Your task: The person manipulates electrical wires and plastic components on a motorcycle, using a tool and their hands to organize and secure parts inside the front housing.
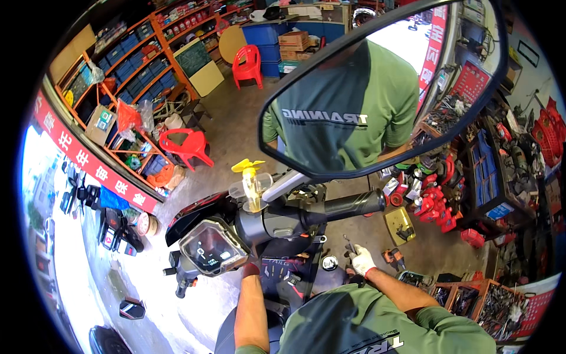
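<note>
My right hand [362,261], in a white glove with a red cuff, is closed around a slim metal hand tool [348,243]. It is too small to tell its exact kind. This hand is to the right of a scooter, above the floor. My left hand [251,269] reaches in under the scooter's handlebar [345,206]; only its dark red cuff shows, and the fingers are hidden behind the lit instrument display [213,248]. A yellow propeller ornament [250,177] stands by the mirror stem. The large rear-view mirror [342,112] reflects a green shirt.
A yellow tray [400,226] with dark parts sits on the floor, near an orange-and-black power tool [394,258]. Red bottles [433,203] crowd the right side. Tool bins [498,307] stand at lower right. Red chairs [187,147] and orange shelving [132,50] are farther off.
</note>
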The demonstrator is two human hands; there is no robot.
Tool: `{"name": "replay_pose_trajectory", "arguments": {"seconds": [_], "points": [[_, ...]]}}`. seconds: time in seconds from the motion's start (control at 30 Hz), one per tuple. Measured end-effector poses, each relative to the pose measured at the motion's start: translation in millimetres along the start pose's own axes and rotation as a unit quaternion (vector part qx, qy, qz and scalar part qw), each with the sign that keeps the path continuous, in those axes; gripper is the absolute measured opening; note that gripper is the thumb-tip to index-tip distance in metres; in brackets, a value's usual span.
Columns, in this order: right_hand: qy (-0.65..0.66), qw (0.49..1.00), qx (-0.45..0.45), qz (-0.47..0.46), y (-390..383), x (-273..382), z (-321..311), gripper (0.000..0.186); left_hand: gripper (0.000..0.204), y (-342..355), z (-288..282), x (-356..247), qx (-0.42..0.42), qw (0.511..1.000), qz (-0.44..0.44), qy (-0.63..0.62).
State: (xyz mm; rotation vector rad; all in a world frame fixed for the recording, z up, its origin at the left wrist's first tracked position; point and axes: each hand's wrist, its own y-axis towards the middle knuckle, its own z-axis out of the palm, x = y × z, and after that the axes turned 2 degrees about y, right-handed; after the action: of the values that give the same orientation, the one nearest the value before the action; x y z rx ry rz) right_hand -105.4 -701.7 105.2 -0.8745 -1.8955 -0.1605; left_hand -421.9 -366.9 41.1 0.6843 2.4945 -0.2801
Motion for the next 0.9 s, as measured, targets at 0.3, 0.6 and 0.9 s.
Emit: {"name": "replay_pose_trajectory", "arguments": {"seconds": [0.3, 0.6, 0.9], "points": [[0.036, 0.998, 0.014, 0.046, -3.2, 25.4, -7.6, 0.032, 0.051, -3.7, 2.7, 0.3, -0.007, 1.000, -0.014, -0.014], [0.008, 1.000, 0.019, 0.018, 2.4, 17.0, 0.0, 0.034, 0.050, -2.8, 4.2, -8.3, -0.009, 1.000, -0.020, -0.021], [0.035, 0.998, 0.043, 0.022, 8.1, 17.2, 3.7, 0.039, 0.050, -9.9, 2.8, -6.2, -0.013, 0.999, -0.029, -0.018]]}}
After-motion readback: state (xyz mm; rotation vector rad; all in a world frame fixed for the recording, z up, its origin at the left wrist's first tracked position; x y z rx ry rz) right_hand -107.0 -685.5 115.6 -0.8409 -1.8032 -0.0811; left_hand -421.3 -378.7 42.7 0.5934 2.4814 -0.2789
